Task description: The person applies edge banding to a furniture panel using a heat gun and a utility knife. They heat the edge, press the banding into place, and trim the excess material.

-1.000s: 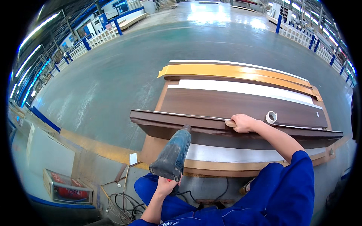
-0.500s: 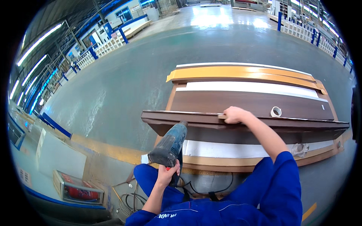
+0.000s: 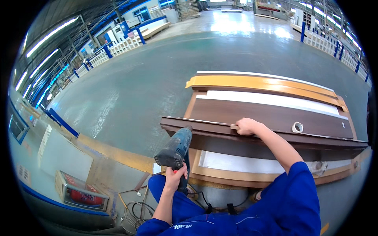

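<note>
A long dark brown panel (image 3: 204, 128) stands on edge across the stack in front of me. My left hand (image 3: 176, 177) is wrapped round the handle of a blue and black heat gun (image 3: 175, 146). Its nozzle points at the panel's near face, toward the left end; whether it touches, I cannot tell. My right hand (image 3: 249, 126) grips a small brown block (image 3: 234, 127) against the panel's top edge, right of the nozzle. Its fingertips are partly hidden. On the board behind the panel, right of this hand, stands a roll of tape (image 3: 297, 127).
Yellow-orange strips (image 3: 260, 83) lie at the stack's far side. Crumpled clear plastic (image 3: 318, 168) rests at the near right. Cables (image 3: 138, 212) coil on the floor at lower left, near a case holding a red extinguisher (image 3: 84, 197). White fences (image 3: 122, 48) border the floor.
The whole view has shifted, so the stack appears farther right and lower. Against the panel, the heat gun and my right hand with the block have moved slightly left.
</note>
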Tool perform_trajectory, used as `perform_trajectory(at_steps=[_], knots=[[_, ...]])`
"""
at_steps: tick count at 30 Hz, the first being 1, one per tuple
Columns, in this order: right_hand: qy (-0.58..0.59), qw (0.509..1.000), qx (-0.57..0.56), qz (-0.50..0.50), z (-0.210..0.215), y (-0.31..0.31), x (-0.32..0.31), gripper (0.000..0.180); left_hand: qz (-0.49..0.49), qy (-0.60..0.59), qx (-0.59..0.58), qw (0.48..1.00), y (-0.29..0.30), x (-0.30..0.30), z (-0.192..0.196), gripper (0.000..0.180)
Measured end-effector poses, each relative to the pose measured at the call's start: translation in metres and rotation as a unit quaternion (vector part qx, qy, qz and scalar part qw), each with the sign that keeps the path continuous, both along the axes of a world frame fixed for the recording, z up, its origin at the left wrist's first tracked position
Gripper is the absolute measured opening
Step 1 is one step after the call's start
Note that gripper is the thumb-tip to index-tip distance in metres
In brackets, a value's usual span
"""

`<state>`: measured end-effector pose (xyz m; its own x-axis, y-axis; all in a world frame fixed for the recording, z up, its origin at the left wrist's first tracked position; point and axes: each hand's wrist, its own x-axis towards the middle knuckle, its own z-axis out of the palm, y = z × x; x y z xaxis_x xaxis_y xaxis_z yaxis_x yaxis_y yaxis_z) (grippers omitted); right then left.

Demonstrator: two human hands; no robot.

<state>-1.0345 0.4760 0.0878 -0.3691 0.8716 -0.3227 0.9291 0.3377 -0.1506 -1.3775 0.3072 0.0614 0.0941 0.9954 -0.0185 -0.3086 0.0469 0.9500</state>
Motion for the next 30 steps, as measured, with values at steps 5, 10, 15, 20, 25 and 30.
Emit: perform_trajectory(at_steps=[5, 10, 15, 20, 25, 30], knots=[[0.053, 0.998, -0.016, 0.001, 0.004, 0.014, -0.031, 0.043, 0.005, -0.023, 0.007, 1.000, 0.014, -0.022, -0.010, 0.026], [0.039, 0.999, -0.013, -0.003, -0.001, 0.030, -0.086, 0.036, 0.002, -0.007, 0.027, 1.000, 0.028, -0.042, -0.025, 0.028], [0.039, 0.999, 0.020, 0.006, -0.010, 0.036, -0.087, 0.034, 0.022, -0.025, 0.019, 0.999, 0.036, -0.053, -0.028, 0.028], [-0.002, 1.000, 0.013, -0.017, 0.000, 0.034, -0.096, 0.037, 0.027, -0.048, 0.016, 0.998, 0.043, -0.068, -0.033, 0.028], [0.071, 0.997, 0.013, 0.026, -0.004, 0.061, -0.142, 0.038, 0.033, -0.075, 0.026, 0.996, 0.045, -0.068, -0.044, 0.031], [0.088, 0.996, 0.015, 0.017, -0.007, 0.075, -0.171, 0.034, 0.037, -0.063, 0.044, 0.996, 0.053, -0.080, -0.052, 0.031]])
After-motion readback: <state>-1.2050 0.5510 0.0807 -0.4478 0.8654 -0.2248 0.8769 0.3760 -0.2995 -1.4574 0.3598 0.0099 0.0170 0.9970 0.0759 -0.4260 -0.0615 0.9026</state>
